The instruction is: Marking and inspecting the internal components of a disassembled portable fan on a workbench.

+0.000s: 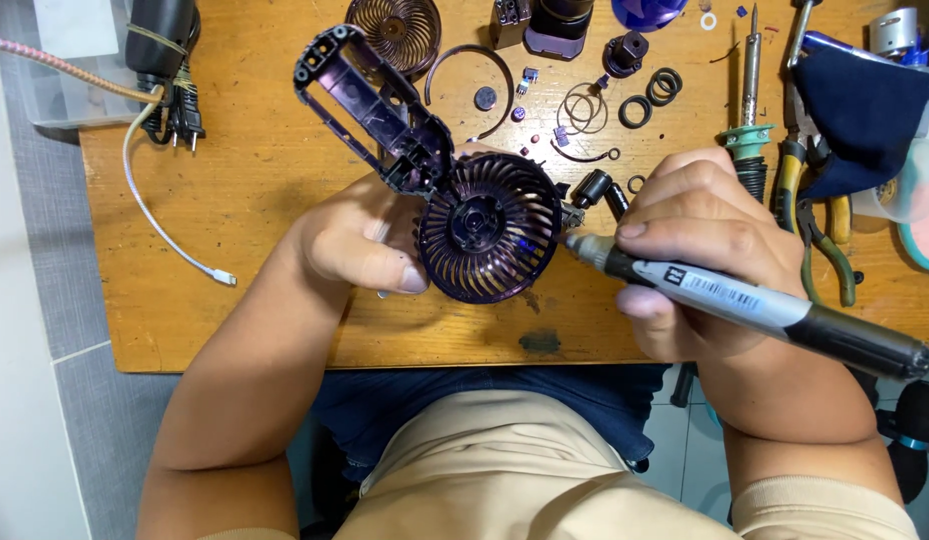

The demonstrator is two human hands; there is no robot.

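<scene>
Fan housing (482, 228), dark purple with its hollow handle angled up-left, sits gripped in the left hand (360, 240). Right of the housing, the right hand (710, 235) pinches a grey marker (745, 300), tip seemingly touching the grille rim; steady both wrists.

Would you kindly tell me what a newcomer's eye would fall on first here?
At the centre, the left hand holds a dark purple fan housing, its round slatted grille facing up and its open handle shell angled toward the upper left. Beside it, the right hand grips a grey marker, its tip at the grille's right edge. Small rings and parts litter the wooden table beyond.
</scene>
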